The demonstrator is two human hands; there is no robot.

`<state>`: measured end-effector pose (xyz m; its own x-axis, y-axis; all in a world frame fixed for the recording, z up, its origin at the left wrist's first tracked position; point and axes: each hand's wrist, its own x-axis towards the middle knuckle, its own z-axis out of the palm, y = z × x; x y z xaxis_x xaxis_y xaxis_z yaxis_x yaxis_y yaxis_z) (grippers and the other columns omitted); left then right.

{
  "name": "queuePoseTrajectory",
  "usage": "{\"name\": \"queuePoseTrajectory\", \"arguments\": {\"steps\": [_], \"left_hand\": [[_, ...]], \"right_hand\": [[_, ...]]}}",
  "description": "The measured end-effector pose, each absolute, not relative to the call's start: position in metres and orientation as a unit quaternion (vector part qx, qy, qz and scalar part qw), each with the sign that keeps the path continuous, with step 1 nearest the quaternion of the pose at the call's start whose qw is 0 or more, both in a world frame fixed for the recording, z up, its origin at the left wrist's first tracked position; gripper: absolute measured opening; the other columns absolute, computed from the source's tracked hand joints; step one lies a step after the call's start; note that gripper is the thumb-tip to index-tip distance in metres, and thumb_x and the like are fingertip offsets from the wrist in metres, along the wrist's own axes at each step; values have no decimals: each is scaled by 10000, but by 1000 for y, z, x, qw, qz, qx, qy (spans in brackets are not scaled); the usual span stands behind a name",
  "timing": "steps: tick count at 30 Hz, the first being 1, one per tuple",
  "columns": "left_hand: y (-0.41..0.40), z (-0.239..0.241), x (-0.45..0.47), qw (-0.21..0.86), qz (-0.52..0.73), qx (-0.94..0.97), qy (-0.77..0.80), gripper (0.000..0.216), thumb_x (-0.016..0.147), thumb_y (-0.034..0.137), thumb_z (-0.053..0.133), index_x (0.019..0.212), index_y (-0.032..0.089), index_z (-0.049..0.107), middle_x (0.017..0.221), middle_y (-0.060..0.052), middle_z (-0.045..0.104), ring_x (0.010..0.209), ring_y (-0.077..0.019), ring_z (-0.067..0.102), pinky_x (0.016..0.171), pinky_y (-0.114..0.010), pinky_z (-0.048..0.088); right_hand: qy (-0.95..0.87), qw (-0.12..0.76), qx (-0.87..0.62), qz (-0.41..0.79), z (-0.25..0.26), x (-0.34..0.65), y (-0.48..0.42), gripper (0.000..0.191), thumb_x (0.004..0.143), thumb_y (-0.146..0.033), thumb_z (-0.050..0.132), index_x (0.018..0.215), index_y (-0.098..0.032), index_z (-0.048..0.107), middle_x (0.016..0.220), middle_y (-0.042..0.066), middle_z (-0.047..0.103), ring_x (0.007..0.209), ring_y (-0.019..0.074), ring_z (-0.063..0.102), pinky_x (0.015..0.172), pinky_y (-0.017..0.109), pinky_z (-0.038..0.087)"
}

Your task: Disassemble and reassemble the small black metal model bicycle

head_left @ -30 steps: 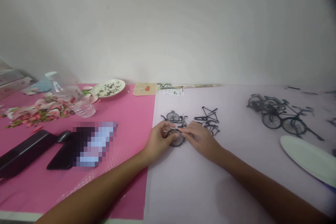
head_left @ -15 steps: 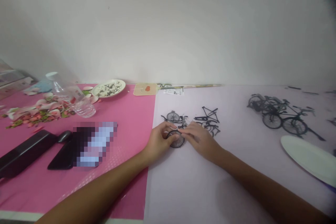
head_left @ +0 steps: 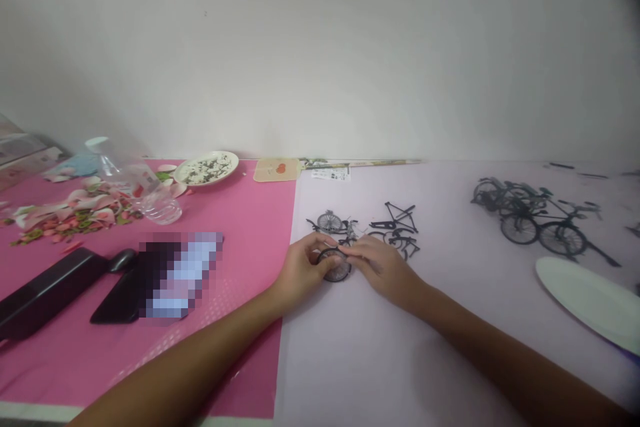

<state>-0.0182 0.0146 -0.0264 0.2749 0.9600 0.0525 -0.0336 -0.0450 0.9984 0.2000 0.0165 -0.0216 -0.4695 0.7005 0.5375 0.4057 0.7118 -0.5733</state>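
Head cam: L hand [head_left: 300, 270] gripping a small black wheel [head_left: 340, 272], thumb laid across the spokes, & R hand [head_left: 387, 267] right alongside, fingertips pinched on its top edge; can't tell if they've also got a tiny part in there. Wheel's front & centre, over the white tabletop [head_left: 340, 360], just right of the pink mat [head_left: 240, 240]. Handling tip, imo: steady w/ L, go light w/ R, load the rim rather than the spokes, b/c those look thin & prob. bend easily. Wrists low for max. control. Now edges: another wheel [head_left: 330, 221] lies just behind the fingers, a loose frame [head_left: 399, 219] just past the R knuckles, so shoving fwd would prob. snag. Stacked bikes [head_left: 539, 232] & a plate [head_left: 590, 303] sit well off to the right; wall [head_left: 320, 53] stands at the back. Best room to move, I'd say: straight back toward the near side, between the forearms.
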Motion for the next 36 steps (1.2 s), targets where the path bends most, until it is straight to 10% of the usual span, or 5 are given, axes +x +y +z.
{"name": "queuePoseTrajectory", "arguments": {"steps": [11, 21, 27, 36], "left_hand": [[15, -26, -18, 560, 446, 572, 401, 280, 857, 348, 793, 1049, 180, 678, 978, -63, 735, 821, -174, 694, 746, -292, 558], [19, -22, -18, 532, 488, 550, 421, 414, 854, 401, 805, 1173, 182, 659, 1046, -74, 734, 887, -177, 690, 768, -271, 560], [20, -21, -18, 534, 462, 573, 417, 423, 893, 463, 755, 1205, 179, 721, 1133, -107, 750, 903, -201, 702, 780, -293, 567], [15, -20, -18, 513, 426, 626, 404, 304, 963, 454, 673, 1056, 176, 752, 1024, -79, 757, 929, -207, 692, 833, -300, 547]], "right_hand": [[-832, 357, -366, 216, -17, 198, 10, 268, 1045, -265, 602, 1288, -261, 713, 921, 48, 688, 783, 191, 626, 713, 332, 532], [-838, 330, -389, 193, -12, 203, 14, 706, 849, -455, 862, 1465, -265, 575, 1071, 84, 675, 884, 237, 604, 734, 370, 539], [-851, 338, -354, 192, -12, 204, 20, 247, 948, -424, 759, 1083, -221, 712, 950, 63, 688, 905, 240, 595, 842, 397, 512], [-813, 388, -383, 203, -12, 210, 23, 142, 1060, -283, 598, 1016, -231, 723, 957, 50, 709, 908, 213, 629, 905, 386, 493]]}}
